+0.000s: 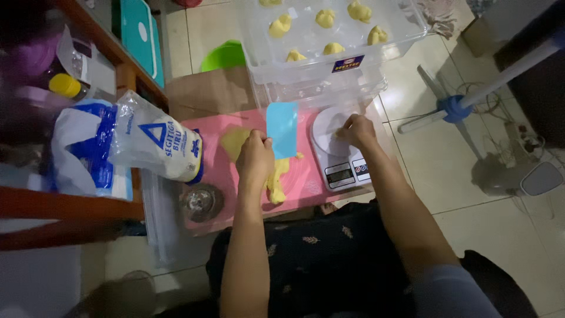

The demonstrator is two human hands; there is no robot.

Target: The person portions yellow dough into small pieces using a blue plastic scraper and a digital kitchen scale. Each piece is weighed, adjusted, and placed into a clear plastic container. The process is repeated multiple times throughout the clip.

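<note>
Gripping blue scraper [282,129] over yellow dough [276,176], left hand [255,158]; right hand [355,131] pinching dough bit on scale [338,150].

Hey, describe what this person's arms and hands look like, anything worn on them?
Both forearms are bare. The left hand and right hand show no gloves; rings or a watch cannot be made out. A grey-blue sleeve covers the right upper arm. No sleeve shows on the left arm.

A pink mat [215,171] bears yellow dough [276,176] and a white scale [341,168].
</note>
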